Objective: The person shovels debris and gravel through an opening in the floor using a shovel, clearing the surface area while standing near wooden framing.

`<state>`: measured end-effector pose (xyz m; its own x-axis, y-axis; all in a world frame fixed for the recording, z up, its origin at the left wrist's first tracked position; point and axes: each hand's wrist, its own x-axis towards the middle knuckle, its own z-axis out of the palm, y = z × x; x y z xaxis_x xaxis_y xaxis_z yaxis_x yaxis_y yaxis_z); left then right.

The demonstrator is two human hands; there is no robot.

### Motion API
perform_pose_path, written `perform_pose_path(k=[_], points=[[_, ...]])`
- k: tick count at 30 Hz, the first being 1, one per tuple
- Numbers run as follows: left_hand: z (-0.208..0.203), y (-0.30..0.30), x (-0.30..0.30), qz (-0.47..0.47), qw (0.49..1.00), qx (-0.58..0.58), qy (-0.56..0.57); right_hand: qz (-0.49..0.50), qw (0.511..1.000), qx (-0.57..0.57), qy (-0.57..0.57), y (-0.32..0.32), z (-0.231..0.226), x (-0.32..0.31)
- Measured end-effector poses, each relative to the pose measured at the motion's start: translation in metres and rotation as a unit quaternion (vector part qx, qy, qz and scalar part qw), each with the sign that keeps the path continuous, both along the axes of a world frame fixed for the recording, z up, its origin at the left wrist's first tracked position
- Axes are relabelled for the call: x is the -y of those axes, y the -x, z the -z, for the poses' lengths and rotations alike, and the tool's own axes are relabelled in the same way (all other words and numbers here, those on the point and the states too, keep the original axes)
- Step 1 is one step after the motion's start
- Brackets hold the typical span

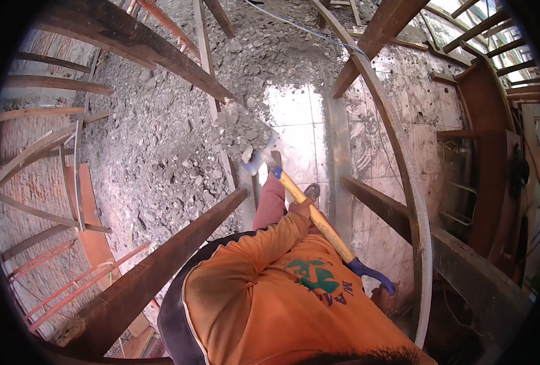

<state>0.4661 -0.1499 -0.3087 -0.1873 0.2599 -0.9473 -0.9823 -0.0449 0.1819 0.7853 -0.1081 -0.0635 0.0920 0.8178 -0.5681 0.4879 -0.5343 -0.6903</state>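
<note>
A shovel (321, 222) with a yellow wooden shaft and blue fittings slants across the front of my body. My left hand (300, 210) is closed round its shaft, below the blue collar. At the other end, my right hand (382, 297) is at the blue handle grip, partly hidden by it and in shadow; its fingers appear wrapped round it. Grey rubble (242, 131) is heaped on the blade (259, 159), which hides most of the metal. The blade is over the line between the rubble pile and the tiled floor, near my foot.
Broken concrete (160, 146) covers the floor at the left and far side. Pale tiles (297, 143) show in the middle and right. Dark wooden beams (179, 243) and a long curved pole (404, 158) stand close around me. A brown wooden cabinet (492, 164) is at the right.
</note>
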Motion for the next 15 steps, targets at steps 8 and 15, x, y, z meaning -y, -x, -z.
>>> perform_pose_path(k=[8, 15], points=[[-0.034, 0.167, 0.088, -0.175, 0.977, -0.118, -0.039, -0.427, 0.811, -0.204, -0.345, 0.139, 0.050, -0.029], [-0.084, 0.082, -0.004, -0.066, 0.982, -0.151, -0.094, -0.313, 0.847, -0.146, -0.404, 0.040, 0.002, -0.014]])
